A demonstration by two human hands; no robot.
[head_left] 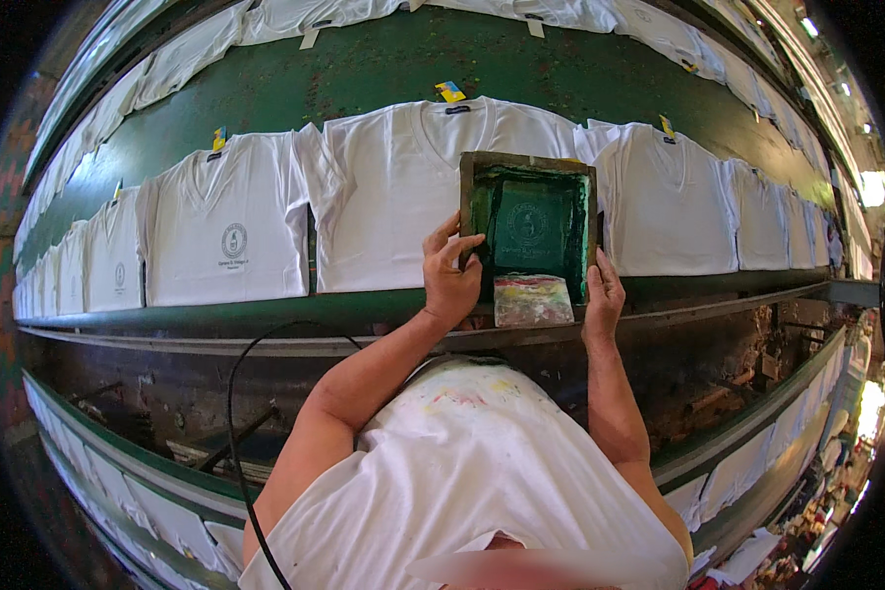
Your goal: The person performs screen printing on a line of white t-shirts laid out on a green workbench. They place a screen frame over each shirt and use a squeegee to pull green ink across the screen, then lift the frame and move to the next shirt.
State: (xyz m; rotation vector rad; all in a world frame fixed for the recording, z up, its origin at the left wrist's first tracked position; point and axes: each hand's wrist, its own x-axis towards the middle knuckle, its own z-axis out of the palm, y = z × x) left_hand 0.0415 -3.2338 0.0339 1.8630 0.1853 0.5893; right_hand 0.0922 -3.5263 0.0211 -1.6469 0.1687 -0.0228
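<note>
The printing screen frame (529, 224) lies on a white T-shirt (403, 187). The left hand (449, 275) grips its left edge; the right hand (604, 295) holds its right edge.

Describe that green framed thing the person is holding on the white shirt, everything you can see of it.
The printing screen is a rectangular frame that looks wooden, smeared dark green. Its mesh shows a round emblem with lines beneath. It lies flat on the chest of a white T-shirt on the long green table. The left hand grips its left edge, the right hand its right lower edge. A paint-stained squeegee rests at its near end.
</note>
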